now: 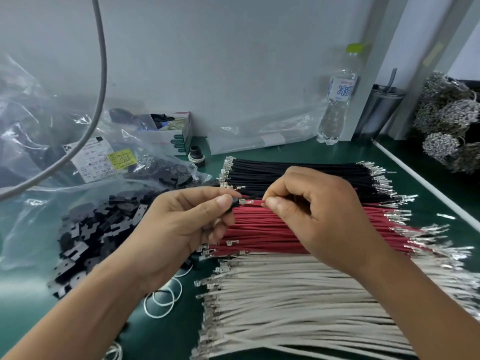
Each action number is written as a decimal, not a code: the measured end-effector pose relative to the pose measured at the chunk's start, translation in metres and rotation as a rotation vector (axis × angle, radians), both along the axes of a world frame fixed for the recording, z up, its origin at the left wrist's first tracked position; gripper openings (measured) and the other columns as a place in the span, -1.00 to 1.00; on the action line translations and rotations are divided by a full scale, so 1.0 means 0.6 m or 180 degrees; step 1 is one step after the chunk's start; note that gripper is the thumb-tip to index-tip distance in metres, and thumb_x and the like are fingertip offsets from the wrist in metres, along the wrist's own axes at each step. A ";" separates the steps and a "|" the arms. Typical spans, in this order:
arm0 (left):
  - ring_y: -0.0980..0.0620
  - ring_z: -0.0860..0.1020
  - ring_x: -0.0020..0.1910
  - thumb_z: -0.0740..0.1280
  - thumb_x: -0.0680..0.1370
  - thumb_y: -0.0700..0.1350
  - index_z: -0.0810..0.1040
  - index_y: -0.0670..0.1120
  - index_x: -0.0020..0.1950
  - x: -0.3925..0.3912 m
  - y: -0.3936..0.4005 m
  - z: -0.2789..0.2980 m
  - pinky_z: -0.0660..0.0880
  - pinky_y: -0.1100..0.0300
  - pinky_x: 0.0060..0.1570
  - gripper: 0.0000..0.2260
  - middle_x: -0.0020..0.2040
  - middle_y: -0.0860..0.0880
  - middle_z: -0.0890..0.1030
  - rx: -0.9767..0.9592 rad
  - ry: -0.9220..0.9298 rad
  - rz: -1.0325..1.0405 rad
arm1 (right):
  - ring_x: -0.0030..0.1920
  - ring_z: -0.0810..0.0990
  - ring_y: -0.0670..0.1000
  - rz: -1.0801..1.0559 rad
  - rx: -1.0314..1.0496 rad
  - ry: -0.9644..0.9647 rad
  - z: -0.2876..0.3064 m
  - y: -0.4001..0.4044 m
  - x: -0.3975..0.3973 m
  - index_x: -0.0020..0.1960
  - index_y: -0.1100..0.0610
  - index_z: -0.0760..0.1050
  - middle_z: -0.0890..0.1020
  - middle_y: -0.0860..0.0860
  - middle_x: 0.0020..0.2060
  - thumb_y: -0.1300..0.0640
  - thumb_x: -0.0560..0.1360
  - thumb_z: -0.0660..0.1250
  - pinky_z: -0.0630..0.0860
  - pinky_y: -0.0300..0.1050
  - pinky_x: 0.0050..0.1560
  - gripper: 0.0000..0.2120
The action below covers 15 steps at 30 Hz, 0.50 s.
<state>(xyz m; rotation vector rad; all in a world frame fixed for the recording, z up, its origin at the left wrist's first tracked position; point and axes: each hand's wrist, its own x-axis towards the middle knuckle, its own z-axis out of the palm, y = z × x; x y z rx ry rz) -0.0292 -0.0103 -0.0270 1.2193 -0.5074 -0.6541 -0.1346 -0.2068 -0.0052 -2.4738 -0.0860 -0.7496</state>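
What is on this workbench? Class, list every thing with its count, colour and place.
black wires: many, black, far row
red wires: many, red, middle row
white wires: many, off-white, near row
connector housings: heap, black, on clear bag, left
rubber bands: several, white, near left
water bottle: one, clear, green cap, back right
tumbler: one, grey, right of bottle
box: one, white-green, back left
mat: one, green, under everything
single housing: one, black, left grip
held wire: one, silver-tipped, right grip
left hand: pinches single housing
right hand: pinches held wire
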 end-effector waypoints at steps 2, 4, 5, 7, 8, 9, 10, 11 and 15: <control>0.07 0.54 -0.41 0.52 0.37 -0.08 0.75 -0.21 0.03 -0.002 0.000 -0.001 0.52 0.31 -0.38 -0.70 -0.29 -0.12 0.66 -0.0001 0.0002 -0.0007 | -0.24 0.55 -0.07 0.0030 -0.0016 -0.0014 0.001 -0.001 -0.001 -0.19 -0.08 0.58 0.54 -0.20 -0.31 0.05 0.50 0.33 0.46 -0.13 -0.25 -0.89; 0.06 0.54 -0.41 0.51 0.38 -0.08 0.74 -0.22 0.04 0.003 -0.001 -0.004 0.52 0.30 -0.38 -0.70 -0.28 -0.13 0.66 -0.0016 -0.0035 0.0007 | -0.23 0.56 -0.05 0.0029 0.0023 -0.0075 0.000 -0.003 0.003 -0.18 -0.08 0.59 0.55 -0.19 -0.31 0.04 0.50 0.33 0.45 -0.16 -0.25 -0.89; 0.06 0.54 -0.40 0.51 0.39 -0.08 0.74 -0.22 0.04 0.006 0.000 -0.005 0.53 0.30 -0.37 -0.70 -0.28 -0.14 0.66 -0.0026 -0.0050 0.0007 | -0.22 0.56 -0.05 0.0020 0.0051 -0.0091 0.000 -0.004 0.005 -0.18 -0.08 0.59 0.56 -0.19 -0.30 0.04 0.50 0.34 0.46 -0.16 -0.25 -0.89; 0.06 0.54 -0.40 0.52 0.39 -0.09 0.74 -0.22 0.04 0.007 0.000 -0.006 0.53 0.30 -0.35 -0.71 -0.28 -0.14 0.66 -0.0023 -0.0062 -0.0005 | -0.22 0.56 -0.06 -0.0009 0.0036 -0.0047 -0.001 -0.003 0.006 -0.18 -0.09 0.60 0.57 -0.19 -0.30 0.02 0.49 0.33 0.47 -0.14 -0.24 -0.89; 0.06 0.54 -0.40 0.54 0.40 -0.12 0.74 -0.22 0.04 0.006 0.001 -0.006 0.53 0.30 -0.36 -0.73 -0.28 -0.13 0.66 -0.0010 -0.0081 -0.0005 | -0.22 0.56 -0.07 -0.0019 -0.0016 -0.0014 -0.002 -0.001 0.005 -0.18 -0.09 0.59 0.57 -0.19 -0.30 0.01 0.49 0.32 0.48 -0.13 -0.24 -0.89; 0.06 0.54 -0.40 0.56 0.41 -0.15 0.74 -0.23 0.03 0.004 0.001 -0.004 0.53 0.30 -0.36 -0.75 -0.29 -0.14 0.66 0.0004 -0.0106 0.0002 | -0.22 0.56 -0.08 -0.0029 -0.0090 0.0014 -0.001 0.000 0.003 -0.18 -0.10 0.59 0.57 -0.20 -0.30 0.00 0.50 0.31 0.49 -0.12 -0.24 -0.88; 0.05 0.54 -0.40 0.57 0.42 -0.16 0.74 -0.24 0.04 0.004 0.001 -0.004 0.53 0.30 -0.37 -0.76 -0.29 -0.14 0.66 0.0014 -0.0127 0.0020 | -0.22 0.56 -0.09 -0.0058 -0.0179 0.0038 0.000 0.001 0.003 -0.19 -0.11 0.58 0.56 -0.20 -0.29 -0.01 0.50 0.30 0.49 -0.12 -0.24 -0.88; 0.05 0.54 -0.40 0.56 0.42 -0.16 0.74 -0.24 0.04 0.004 0.000 -0.005 0.53 0.30 -0.37 -0.76 -0.28 -0.15 0.66 0.0010 -0.0142 0.0037 | -0.22 0.56 -0.10 -0.0109 -0.0268 0.0048 0.001 0.001 0.002 -0.19 -0.12 0.57 0.56 -0.21 -0.29 -0.01 0.50 0.29 0.49 -0.13 -0.24 -0.88; 0.04 0.54 -0.39 0.51 0.39 -0.10 0.74 -0.24 0.03 0.005 -0.002 -0.007 0.53 0.30 -0.36 -0.71 -0.27 -0.16 0.66 0.0023 -0.0210 0.0068 | -0.24 0.55 -0.12 -0.0173 -0.0458 -0.0032 0.004 0.002 0.002 -0.18 -0.10 0.58 0.55 -0.21 -0.30 -0.01 0.51 0.30 0.49 -0.15 -0.26 -0.88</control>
